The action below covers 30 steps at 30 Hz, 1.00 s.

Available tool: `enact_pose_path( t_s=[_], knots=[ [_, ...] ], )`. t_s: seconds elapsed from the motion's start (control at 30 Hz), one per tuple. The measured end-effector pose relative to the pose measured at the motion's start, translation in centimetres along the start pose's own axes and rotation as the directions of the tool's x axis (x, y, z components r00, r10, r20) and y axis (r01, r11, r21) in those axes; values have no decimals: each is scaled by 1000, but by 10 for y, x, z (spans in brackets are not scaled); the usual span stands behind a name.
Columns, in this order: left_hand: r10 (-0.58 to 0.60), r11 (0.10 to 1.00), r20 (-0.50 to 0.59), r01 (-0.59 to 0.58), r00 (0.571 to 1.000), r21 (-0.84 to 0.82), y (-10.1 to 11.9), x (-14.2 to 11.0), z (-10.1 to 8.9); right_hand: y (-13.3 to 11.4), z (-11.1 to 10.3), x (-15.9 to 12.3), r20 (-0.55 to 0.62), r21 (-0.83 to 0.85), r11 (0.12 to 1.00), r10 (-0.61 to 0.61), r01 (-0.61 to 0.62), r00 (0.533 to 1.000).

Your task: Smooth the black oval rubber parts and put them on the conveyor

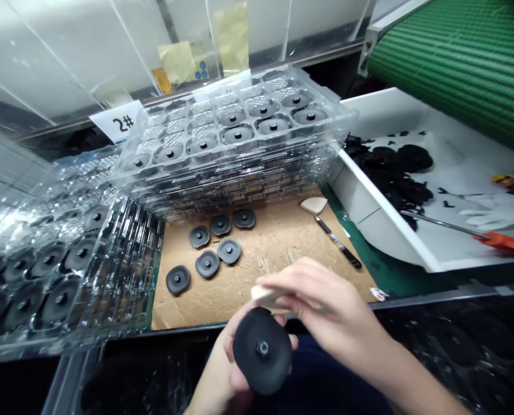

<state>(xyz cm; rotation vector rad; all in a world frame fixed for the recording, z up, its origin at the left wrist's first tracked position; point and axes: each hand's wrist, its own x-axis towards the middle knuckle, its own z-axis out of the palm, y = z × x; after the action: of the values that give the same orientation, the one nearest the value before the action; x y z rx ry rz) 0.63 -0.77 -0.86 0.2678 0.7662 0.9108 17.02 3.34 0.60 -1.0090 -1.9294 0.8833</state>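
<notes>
My left hand [222,363] is closed around a round-cornered black part [263,357] with a small metal-tipped stud at its middle. It is held up with the stud facing me. In the closed fingers of my right hand [326,300] is a cream sponge wedge [263,293], at the far edge of the held part. Whether the wedge touches the part I cannot tell. Several similar black parts [207,263] lie stud-up on a cardboard sheet [257,253]. A second pale wedge [314,204] and a black-handled craft knife [338,242] rest at the sheet's right side.
Behind the cardboard rises a stack of clear plastic trays [222,167], partly filled with black parts. More filled trays [79,288] stand at left. At right, a white bin [382,207] holds black scraps, a glove [494,210] and an orange-handled tool [505,242], below a green conveyor belt [460,52].
</notes>
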Motion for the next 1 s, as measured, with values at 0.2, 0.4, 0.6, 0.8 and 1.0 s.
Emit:
enact_pose_path(
  t_s=[0.2,0.4,0.6,0.8,1.0],
  knots=[
    [4,987,-74,-16,997,-160,5,-5,3,77,26,-41,37,-93,900,430,-425,902],
    [8,979,-85,-25,996,-203,2,0,-9,96,61,-83,-68,-236,857,455,-458,888],
    [62,977,-49,-71,997,-204,-4,7,-11,86,42,-62,-141,-255,855,430,-452,892],
    [41,994,-181,-59,983,-92,-10,4,-5,3,20,-20,-230,-159,971,140,-179,963],
    [66,996,-330,-84,942,-39,-6,3,-2,-35,20,-9,92,-132,991,9,3,996]
  ],
)
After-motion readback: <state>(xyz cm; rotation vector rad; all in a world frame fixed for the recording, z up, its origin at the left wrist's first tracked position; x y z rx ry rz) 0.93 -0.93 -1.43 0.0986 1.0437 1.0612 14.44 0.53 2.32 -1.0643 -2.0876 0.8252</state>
